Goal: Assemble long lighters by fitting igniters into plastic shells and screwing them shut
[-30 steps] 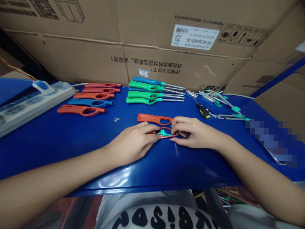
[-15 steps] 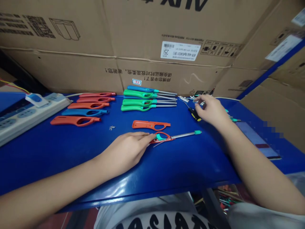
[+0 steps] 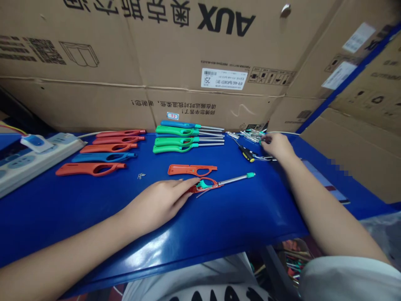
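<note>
My left hand point(image 3: 164, 198) rests on the table with its fingers closed over the handle end of an opened orange gas lighter point(image 3: 213, 182). The lighter shows a turquoise trigger, thin wires and a metal tube ending in a turquoise tip. Just behind it lies a separate orange handle half point(image 3: 191, 169). At the back right, my right hand point(image 3: 278, 149) has its fingertips pinched together at the edge of a pile of small metallic parts point(image 3: 251, 135). Something dark shows at those fingertips, too small to name. A black and yellow screwdriver point(image 3: 246, 154) lies left of this hand.
Orange, red and blue lighter shells point(image 3: 90, 169) lie in a row at left. Green and blue lighters with metal tubes point(image 3: 173, 141) are stacked at the back middle. Small screws point(image 3: 141, 176) lie near my left hand. A power strip point(image 3: 37, 156) and a cardboard wall point(image 3: 103, 100) border the table.
The camera view has shifted. My right hand has moved rightward from beside the screwdriver, leaving more of the metal pile in sight. My left hand stays on the opened lighter.
</note>
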